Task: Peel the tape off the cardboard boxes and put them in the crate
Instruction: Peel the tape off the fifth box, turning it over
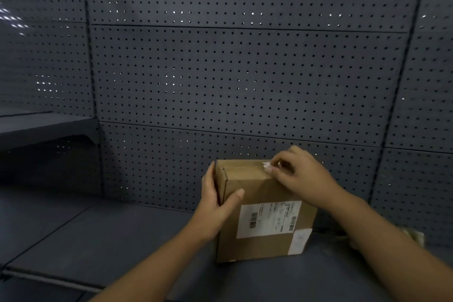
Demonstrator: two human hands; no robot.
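1. A dark grey shelf ledge (46, 127) juts out at far left, matte and flat, well apart from the work.
2. The left hand (215, 206) grips the box's left side, thumb lying across the front face, fingers wrapped round the far edge.
3. The cardboard box (255, 189), a brown, smooth-faced cuboid, stands on the grey shelf (98, 233) and bears a white printed label (268, 219) with barcodes.
4. The right hand (301, 174) pinches a curled whitish strip of tape (267, 166) at the box's top edge.
5. Perforated grey metal panels (245, 76) form the wall behind.
6. A pale crumpled object (414, 235) shows past the right forearm, mostly hidden.
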